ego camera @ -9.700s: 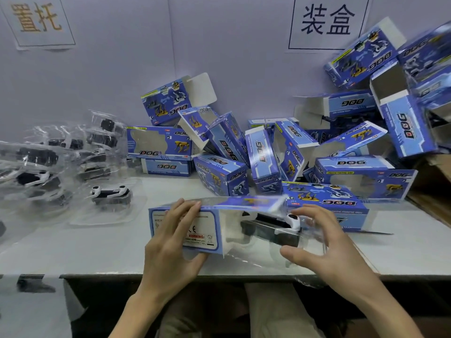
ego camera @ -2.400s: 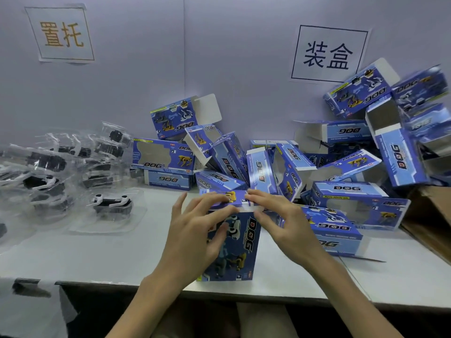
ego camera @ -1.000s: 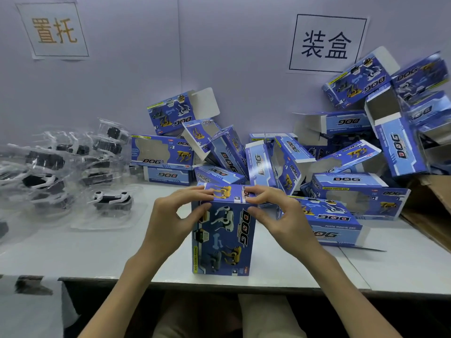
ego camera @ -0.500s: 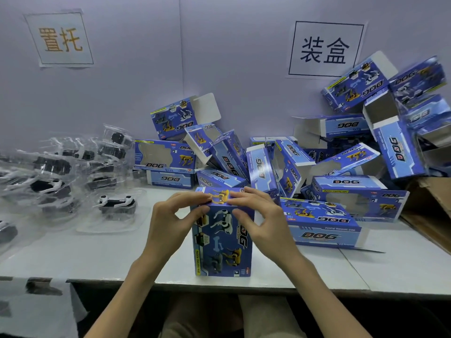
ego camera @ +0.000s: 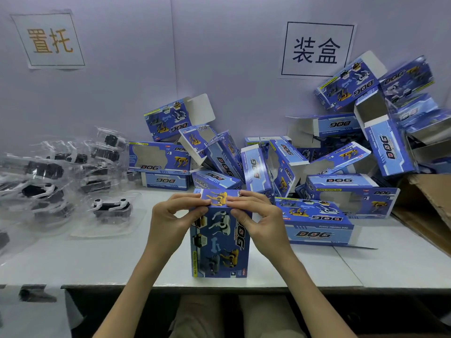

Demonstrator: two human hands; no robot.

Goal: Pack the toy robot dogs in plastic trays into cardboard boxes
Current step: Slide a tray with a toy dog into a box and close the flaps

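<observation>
A blue cardboard DOG box point(ego camera: 219, 247) stands on end near the front edge of the white table point(ego camera: 73, 259). My left hand point(ego camera: 170, 220) grips its top left corner, fingers on the top flap and thumb on the front face. My right hand point(ego camera: 258, 220) grips the top right corner the same way. The top flap lies flat. What is inside the box is hidden. A black and white toy robot dog in a clear plastic tray point(ego camera: 111, 211) lies to the left of the box.
Several more clear trays with toy dogs point(ego camera: 48, 172) are heaped at the far left. A pile of empty blue boxes point(ego camera: 280, 162) leans on the back wall, rising high at the right. One box point(ego camera: 317, 225) lies flat just right of my hands. A brown carton point(ego camera: 429, 203) sits at the right edge.
The box, earlier lying flat with the tray sliding into it, now stands on end. Over the last second both hands pressed its top flap down and stayed at the top corners.
</observation>
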